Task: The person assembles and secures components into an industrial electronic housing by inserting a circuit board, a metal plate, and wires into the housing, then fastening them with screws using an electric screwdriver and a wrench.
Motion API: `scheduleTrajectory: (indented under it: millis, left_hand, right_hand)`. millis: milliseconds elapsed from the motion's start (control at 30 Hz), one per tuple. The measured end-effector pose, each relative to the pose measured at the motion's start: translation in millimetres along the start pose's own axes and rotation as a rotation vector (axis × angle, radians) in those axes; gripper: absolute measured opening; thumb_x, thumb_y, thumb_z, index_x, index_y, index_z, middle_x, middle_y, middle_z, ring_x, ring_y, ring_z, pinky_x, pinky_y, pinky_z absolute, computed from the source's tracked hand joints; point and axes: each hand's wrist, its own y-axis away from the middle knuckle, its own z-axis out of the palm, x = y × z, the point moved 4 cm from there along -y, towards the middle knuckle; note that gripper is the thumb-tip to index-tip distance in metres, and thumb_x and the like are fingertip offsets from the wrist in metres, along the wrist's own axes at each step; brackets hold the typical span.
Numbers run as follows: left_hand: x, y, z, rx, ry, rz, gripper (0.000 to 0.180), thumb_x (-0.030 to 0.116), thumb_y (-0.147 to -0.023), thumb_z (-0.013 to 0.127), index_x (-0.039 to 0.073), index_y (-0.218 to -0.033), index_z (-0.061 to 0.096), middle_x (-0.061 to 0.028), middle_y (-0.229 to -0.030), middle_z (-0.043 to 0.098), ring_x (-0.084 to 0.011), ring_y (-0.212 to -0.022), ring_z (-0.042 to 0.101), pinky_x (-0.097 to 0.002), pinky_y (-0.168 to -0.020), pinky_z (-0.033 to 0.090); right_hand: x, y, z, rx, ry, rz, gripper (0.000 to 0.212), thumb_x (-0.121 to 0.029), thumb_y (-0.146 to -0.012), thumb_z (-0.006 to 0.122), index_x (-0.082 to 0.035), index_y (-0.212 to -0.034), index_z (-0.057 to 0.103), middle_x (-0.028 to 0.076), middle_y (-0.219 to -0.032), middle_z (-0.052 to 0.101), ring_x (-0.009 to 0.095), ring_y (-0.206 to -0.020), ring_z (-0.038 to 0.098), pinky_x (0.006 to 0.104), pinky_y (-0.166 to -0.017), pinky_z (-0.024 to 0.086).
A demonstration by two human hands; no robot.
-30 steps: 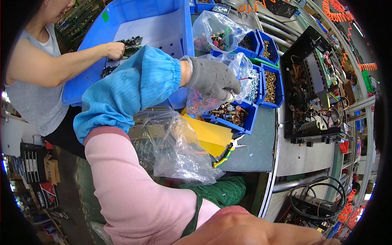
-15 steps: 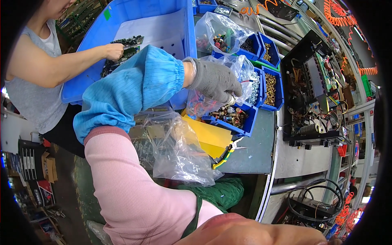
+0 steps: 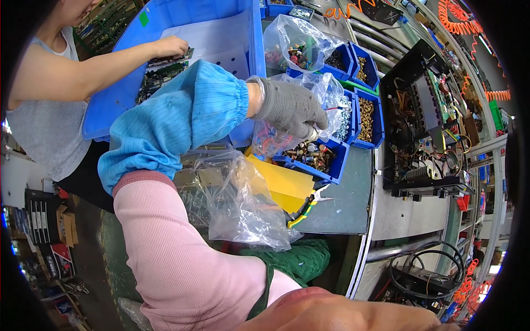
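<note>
My left hand [image 3: 292,108], in a grey glove, reaches over the near blue bin [image 3: 338,175] with its fingers pinched together. A small metal part [image 3: 314,134] shows at the fingertips; its exact kind is too small to make out. Below it, the bin holds several brass and silver cylindrical fittings [image 3: 316,159]. Close beside the glove, a transparent bag [image 3: 326,88] with red wires lies crumpled. Pliers [image 3: 305,214] with yellow-green and black handles rest near a yellow sheet [image 3: 282,185]. My right hand is out of the picture.
Blue bins of brass screws [image 3: 365,120] and silver screws [image 3: 343,118] adjoin. A transparent plastic bag [image 3: 243,207] drapes over the near edge. To the right stands an opened black electronics chassis [image 3: 425,127]. At left, a co-worker's hand [image 3: 172,47] is over circuit boards in a blue tub [image 3: 118,66].
The co-worker's hand has moved up and to the right within the tub, exposing more of the boards. My left hand stays in almost the same place over the bin.
</note>
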Motion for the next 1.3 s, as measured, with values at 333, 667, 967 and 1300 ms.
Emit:
scheduleTrajectory:
  millis: [333, 667, 967, 1300]
  left_hand:
    - [-85, 67, -97, 0.637, 0.321, -0.297, 0.044, 0.032, -0.094, 0.056, 0.006, -0.129, 0.058, -0.0042, -0.105, 0.065, -0.0133, -0.093, 0.061, -0.0273, -0.081, 0.050]
    - [-378, 240, -51, 0.118, -0.239, -0.509, 0.023, 0.009, -0.066, 0.067, 0.005, -0.086, 0.058, -0.0091, -0.081, 0.057, -0.0266, -0.076, 0.058, -0.0365, -0.064, 0.047]
    - [-345, 239, -81, 0.077, -0.526, -0.384, 0.006, 0.007, -0.075, 0.054, 0.005, -0.071, 0.051, -0.0069, -0.076, 0.052, -0.0243, -0.069, 0.052, -0.0338, -0.057, 0.042]
    - [-370, 253, -70, -0.143, -0.748, 0.004, 0.012, 0.014, -0.070, 0.060, 0.009, -0.062, 0.053, -0.0038, -0.067, 0.051, -0.0216, -0.072, 0.059, -0.0369, -0.053, 0.046]
  right_hand:
    - [33, 21, -8, -0.017, 0.000, 0.026, 0.033, -0.029, -0.084, 0.063, -0.009, -0.109, 0.068, 0.012, -0.118, 0.064, 0.029, -0.116, 0.055, 0.0442, -0.101, 0.040]
    - [25, 37, -10, -0.044, -0.030, 0.023, 0.032, -0.029, -0.084, 0.063, -0.008, -0.108, 0.068, 0.012, -0.117, 0.064, 0.029, -0.115, 0.056, 0.0442, -0.100, 0.041]
    - [37, 44, -18, -0.034, -0.023, 0.048, 0.031, -0.029, -0.084, 0.063, -0.008, -0.107, 0.068, 0.012, -0.116, 0.064, 0.029, -0.114, 0.056, 0.0442, -0.099, 0.041]
    - [35, 48, -23, -0.008, -0.060, 0.073, 0.031, -0.028, -0.084, 0.063, -0.007, -0.106, 0.069, 0.013, -0.115, 0.064, 0.029, -0.113, 0.056, 0.0442, -0.099, 0.042]
